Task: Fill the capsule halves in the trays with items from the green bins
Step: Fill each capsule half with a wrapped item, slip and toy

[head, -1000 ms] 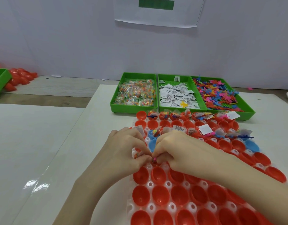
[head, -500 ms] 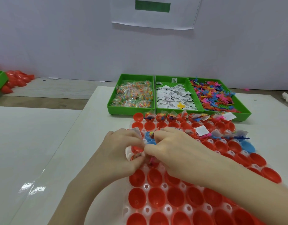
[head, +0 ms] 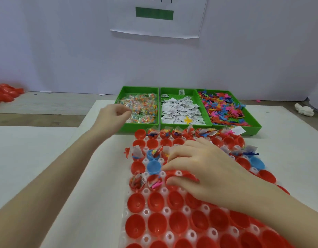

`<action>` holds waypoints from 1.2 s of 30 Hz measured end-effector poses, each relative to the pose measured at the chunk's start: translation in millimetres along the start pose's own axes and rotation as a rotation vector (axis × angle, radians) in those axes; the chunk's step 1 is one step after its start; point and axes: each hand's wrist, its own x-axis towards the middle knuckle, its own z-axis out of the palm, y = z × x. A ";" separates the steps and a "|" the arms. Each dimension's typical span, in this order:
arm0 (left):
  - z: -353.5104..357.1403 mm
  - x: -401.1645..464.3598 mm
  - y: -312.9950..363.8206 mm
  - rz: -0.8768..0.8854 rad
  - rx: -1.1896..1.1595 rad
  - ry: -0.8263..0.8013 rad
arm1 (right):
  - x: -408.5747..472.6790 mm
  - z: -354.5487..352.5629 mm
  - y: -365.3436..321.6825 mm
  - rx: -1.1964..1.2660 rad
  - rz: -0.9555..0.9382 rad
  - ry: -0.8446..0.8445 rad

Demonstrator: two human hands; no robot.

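**Ahead of the left hand: the bin of clear packets**

Just beyond the left hand [head: 115,113], touching distance from its fingertips, sits the leftmost green bin [head: 126,129], heaped with small clear packets [head: 142,111] of coloured beads. The left arm stretches forward and slightly rightward from the body. Its fingers are loosely curled over the bin's near-left corner; nothing shows between them, so the hand appears empty, on the way to a pick.

To the right of that bin, side by side and touching, stand two more: a middle bin [head: 178,90] of white paper slips and a right bin [head: 253,128] of coloured plastic figures. All three have their long sides running away from the person.

Nearer the body than the bins, the right hand [head: 204,169] lies palm down on the tray [head: 145,212] of red and blue capsule halves. Its fingers are spread and bent, pressing on the cups; whether they hold anything underneath cannot be told.

Left of the right hand's fingertips, two red halves [head: 154,182] already hold items, while an empty blue half [head: 153,167] sits just beyond them. Rows closer to the person are empty red cups.

My judgement: the left hand is much the nearer to the packet bin, so it takes the next packet, then carries it back toward the body and rightward to a cup beside the right hand.
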 end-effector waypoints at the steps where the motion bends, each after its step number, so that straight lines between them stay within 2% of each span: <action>1: 5.4 13.0 -4.9 -0.010 0.131 -0.071 | -3.8 -1.3 1.4 -0.016 -0.001 0.026; 3: 15.3 29.1 -12.2 -0.017 0.402 -0.211 | -11.3 -3.3 7.6 -0.021 0.011 0.081; 5: 22.8 36.7 -16.5 -0.021 0.560 -0.252 | -16.6 -6.2 18.4 0.006 0.046 0.152; 10: 26.4 37.6 -8.6 0.041 0.538 -0.016 | -22.7 -15.7 62.8 0.250 0.315 0.374; 14: 25.5 33.3 -5.5 0.057 0.278 0.128 | -20.5 -15.8 111.4 0.288 0.578 0.534; 18: 22.6 31.8 -5.2 0.033 0.105 0.197 | -15.4 -10.8 166.9 0.211 0.840 0.459; 24: 19.9 26.8 -8.8 -0.014 0.060 0.228 | -9.7 1.2 219.2 0.054 1.061 0.047; 26: 18.5 25.7 -9.9 -0.040 0.035 0.261 | -10.3 2.5 227.5 0.026 1.121 -0.017; 30: 14.0 25.3 -13.6 -0.030 -0.067 0.260 | -7.9 4.7 232.7 0.013 1.159 -0.034; 36: 15.1 25.2 -16.0 -0.061 -0.202 0.290 | -9.7 6.3 229.8 0.042 1.168 0.135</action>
